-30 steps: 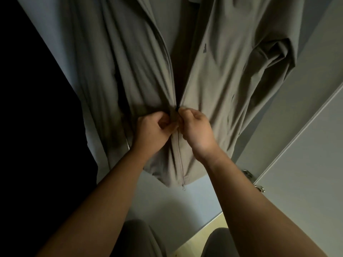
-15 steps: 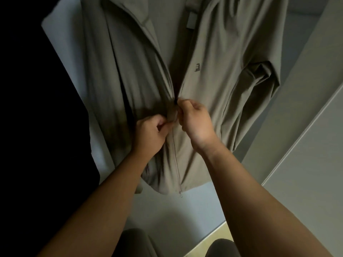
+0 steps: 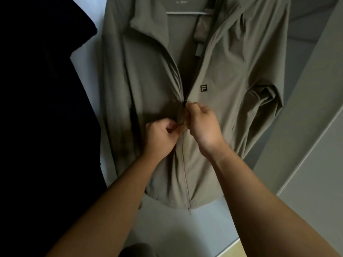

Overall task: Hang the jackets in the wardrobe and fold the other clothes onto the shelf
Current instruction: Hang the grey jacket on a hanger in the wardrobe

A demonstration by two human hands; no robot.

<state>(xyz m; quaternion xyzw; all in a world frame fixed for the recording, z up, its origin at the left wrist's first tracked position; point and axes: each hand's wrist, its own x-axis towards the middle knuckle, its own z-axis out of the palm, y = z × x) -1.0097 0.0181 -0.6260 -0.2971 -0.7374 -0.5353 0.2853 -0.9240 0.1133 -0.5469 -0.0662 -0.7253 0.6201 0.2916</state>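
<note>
Both hands are busy on the head cam, the only view I've got. My left hand pinches the jacket front right beside the zip, and my right hand has its fingers curled on the zip pull. I reckon the left is there to keep the cloth taut so the slider doesn't snag.

The jacket hangs on a pale hanger in the wardrobe, against the light back wall. It's zipped from the hem up to just below the logo and open above. Closing it probably stops it sliding off. A dark garment hangs just beside it on the left.
</note>
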